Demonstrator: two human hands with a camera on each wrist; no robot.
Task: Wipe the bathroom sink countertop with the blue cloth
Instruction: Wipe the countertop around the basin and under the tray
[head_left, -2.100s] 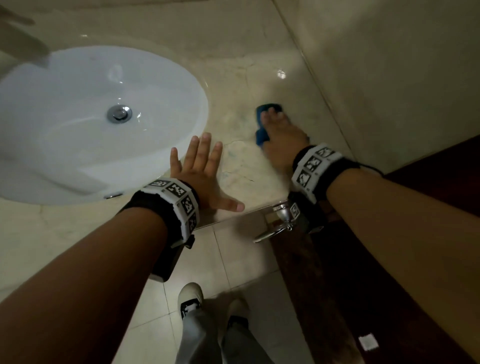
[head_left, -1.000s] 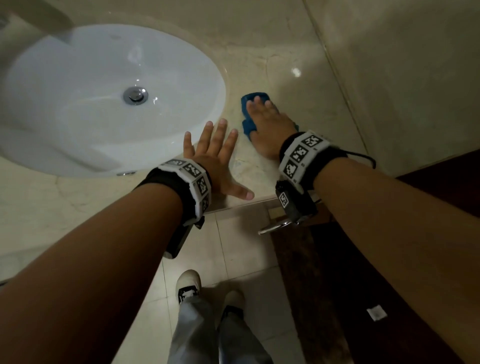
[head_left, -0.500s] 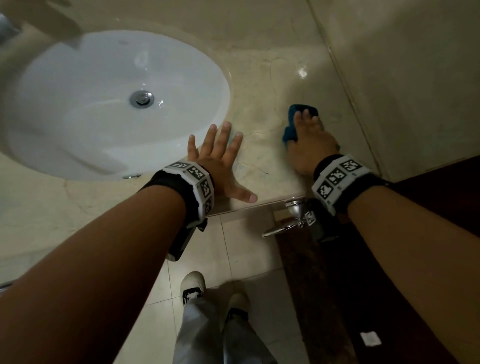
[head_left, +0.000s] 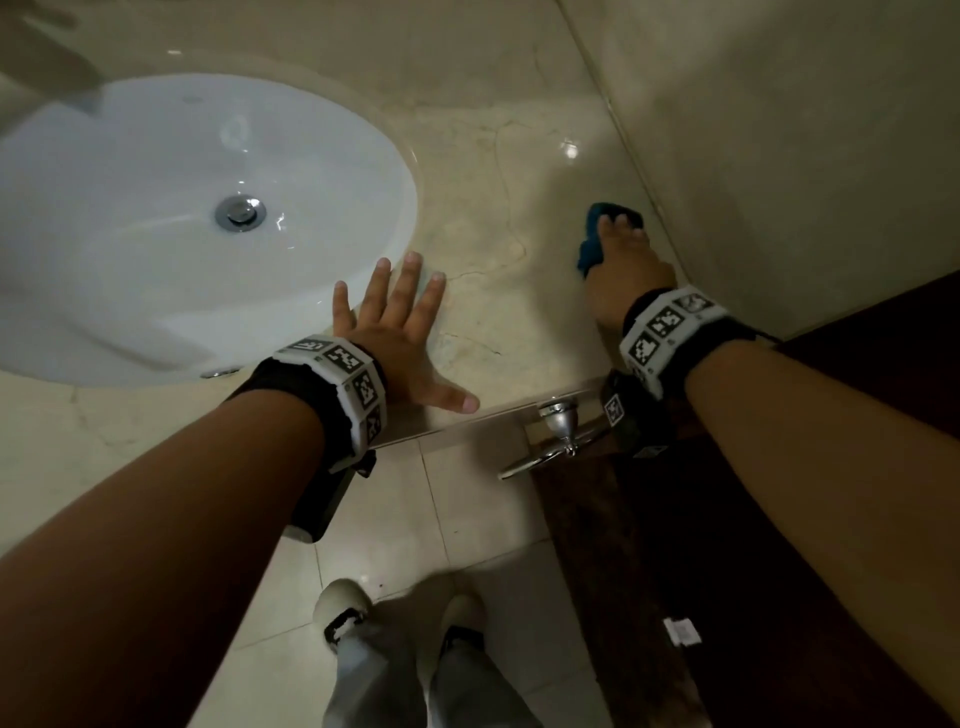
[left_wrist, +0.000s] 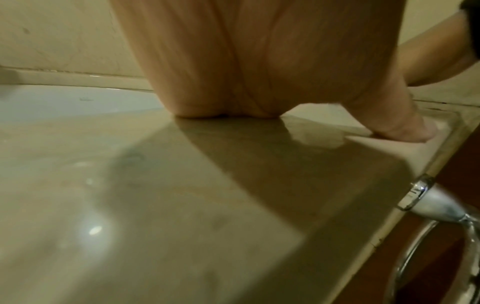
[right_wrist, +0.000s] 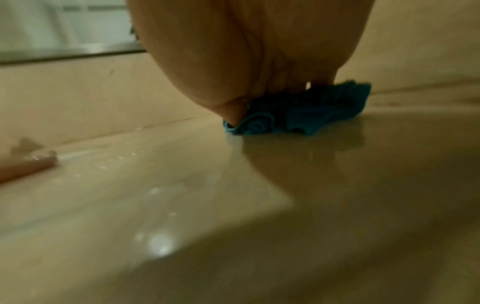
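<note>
The blue cloth (head_left: 592, 244) lies bunched on the beige marble countertop (head_left: 498, 171), close to the right-hand wall. My right hand (head_left: 621, 260) lies flat on top of it with straight fingers, pressing it down; the right wrist view shows the cloth (right_wrist: 298, 111) squashed under the palm (right_wrist: 249, 51). My left hand (head_left: 400, 322) rests flat on the counter beside the sink rim, fingers spread and thumb out toward the front edge. In the left wrist view the palm (left_wrist: 259, 57) and thumb lie on the stone with nothing held.
A white oval sink (head_left: 171, 223) with a chrome drain (head_left: 240, 212) fills the left. A tiled wall (head_left: 789, 145) bounds the counter on the right. A dark wooden door (head_left: 727, 519) with a chrome lever handle (head_left: 558, 431) stands just past the counter's front right corner.
My right hand has slid the cloth from near the sink rim rightward to the wall side of the counter. The left hand has stayed planted.
</note>
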